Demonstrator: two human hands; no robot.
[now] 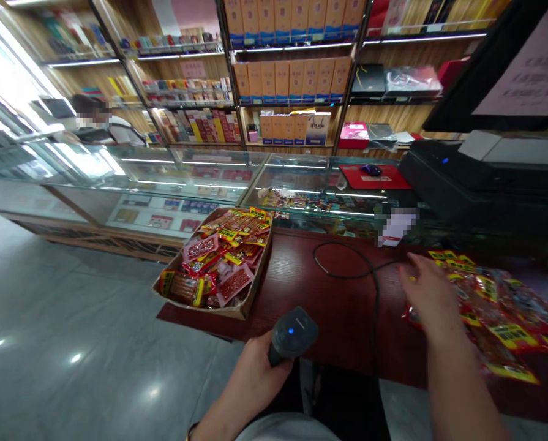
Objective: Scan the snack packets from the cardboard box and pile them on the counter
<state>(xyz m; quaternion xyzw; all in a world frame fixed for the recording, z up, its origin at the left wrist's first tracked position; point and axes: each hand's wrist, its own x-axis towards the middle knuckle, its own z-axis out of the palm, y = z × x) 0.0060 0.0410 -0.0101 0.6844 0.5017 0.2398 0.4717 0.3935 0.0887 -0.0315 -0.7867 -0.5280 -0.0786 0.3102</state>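
At the dark-red worktop (296, 275), the left hand (258, 370) grasps a scanner (295, 334), lower centre, while the right hand (430, 297), grip unclear, is beside packets (494, 300), frame right, probably light, slippery, best pinched by sealed edges.

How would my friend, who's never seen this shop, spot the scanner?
Find the red-brown counter that the person is at. By its near edge, the person's left hand grips the scanner. Unlike the red-and-yellow packets on both sides, it is dark grey, with a small blue light glowing on its head.
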